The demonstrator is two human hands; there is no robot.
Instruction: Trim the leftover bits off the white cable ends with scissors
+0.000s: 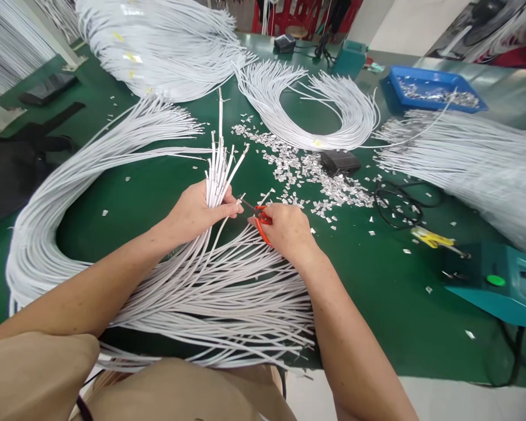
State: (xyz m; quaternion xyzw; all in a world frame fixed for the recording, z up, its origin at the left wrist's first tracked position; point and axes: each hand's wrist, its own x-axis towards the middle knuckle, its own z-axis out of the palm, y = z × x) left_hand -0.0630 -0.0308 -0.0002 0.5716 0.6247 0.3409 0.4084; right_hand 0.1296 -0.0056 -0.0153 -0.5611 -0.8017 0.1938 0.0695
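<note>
My left hand (204, 207) is closed round a bunch of white cables (219, 166), their ends pointing up and away from me. Its thumb and forefinger pinch the end of a single cable. In my right hand (284, 228) is a pair of small scissors or snips with orange handles (263, 225). The dark tips meet or nearly meet that cable end; whether the blades are apart is too small to tell. Many more white cables (228, 298) fan out under both wrists, part of a big loop (35, 234) curving round on the left.
Silvery scraps (293, 166) litter the green table (377, 310) beyond my hands, beside a black block (339, 162). A teal machine (499, 280) and yellow-handled tool (433, 238) stand right. Cable bundles (158, 47) and a blue tray (438, 88) of scraps lie farther back.
</note>
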